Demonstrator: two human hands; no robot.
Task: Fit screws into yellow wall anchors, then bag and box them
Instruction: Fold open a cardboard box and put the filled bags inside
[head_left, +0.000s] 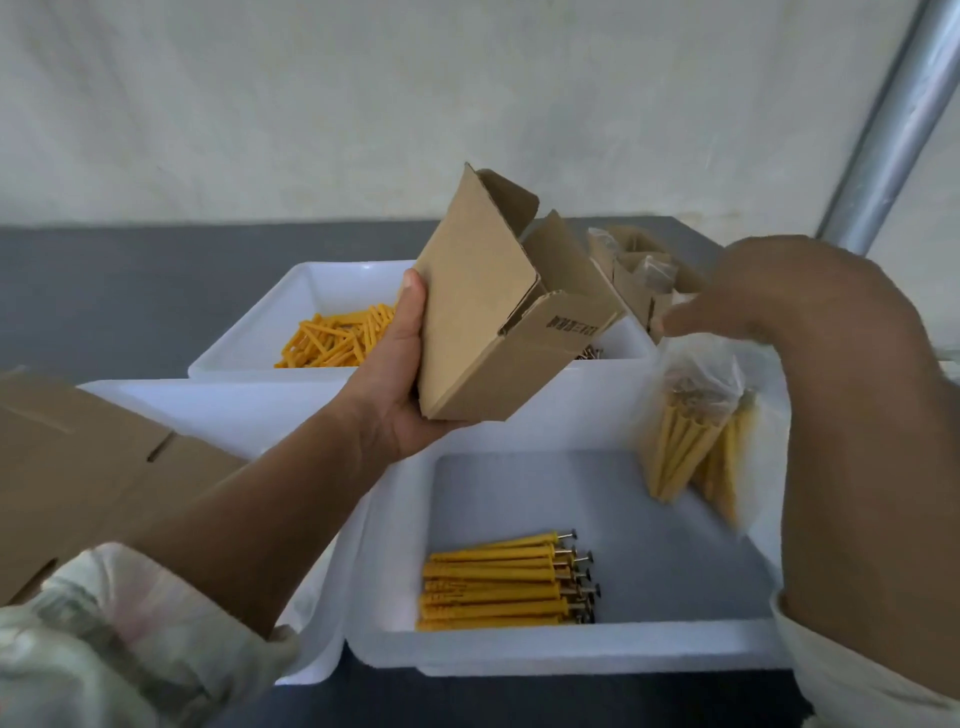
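My left hand (402, 384) grips a small brown cardboard box (483, 322), tilted with its flaps open toward the right. My right hand (789, 312) pinches the top of a clear plastic bag (696, 415) filled with yellow anchors with screws; the bag hangs blurred above the near tray's right side. In the near white tray (519, 649) lies a neat bundle of yellow anchors with screws fitted (498, 584). The far white tray (291, 306) holds loose yellow anchors (337, 338) on the left and a few screws (589, 354) behind the box.
A large flat cardboard sheet (88, 467) lies at the left. More small cardboard boxes with plastic bags (639, 270) stand at the back right. A metal pole (893, 119) rises at the right. The grey tabletop (104, 291) meets a pale wall.
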